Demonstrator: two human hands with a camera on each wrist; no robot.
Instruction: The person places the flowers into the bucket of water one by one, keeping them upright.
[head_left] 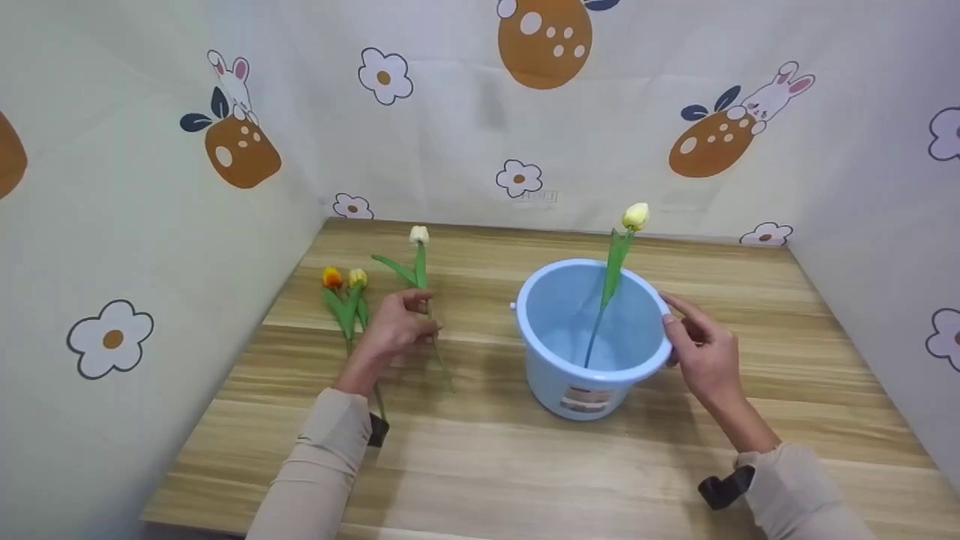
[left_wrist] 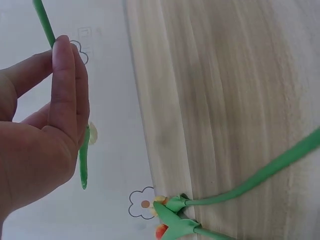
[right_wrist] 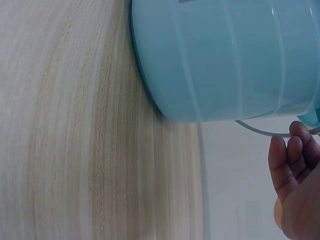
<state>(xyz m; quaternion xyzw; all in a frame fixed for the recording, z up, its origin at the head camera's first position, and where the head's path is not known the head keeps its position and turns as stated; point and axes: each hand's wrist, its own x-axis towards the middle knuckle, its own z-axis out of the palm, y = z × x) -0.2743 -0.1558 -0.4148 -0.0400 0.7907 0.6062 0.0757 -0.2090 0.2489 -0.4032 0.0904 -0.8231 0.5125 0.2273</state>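
My left hand (head_left: 394,324) pinches the thin green stem (left_wrist: 44,22) of a white artificial tulip (head_left: 419,235) between thumb and fingers, with the bloom pointing to the back of the table. On the right, a light blue plastic bucket (head_left: 541,367) stands upright. My right hand (head_left: 709,358) holds its rim from the right side, thumb at the edge. A pale yellow tulip (head_left: 636,216) leans in the bucket, its bloom above the rim. In the right wrist view, the fingertips are by the bucket's thin handle (right_wrist: 267,133).
Beside my left hand lie an orange tulip (head_left: 332,277) and a yellow tulip (head_left: 358,278), partly covered by the forearm. The wooden table (head_left: 480,480) meets patterned cloth walls (head_left: 450,135) at the back and sides. Each wrist wears a black camera mount (head_left: 726,487).
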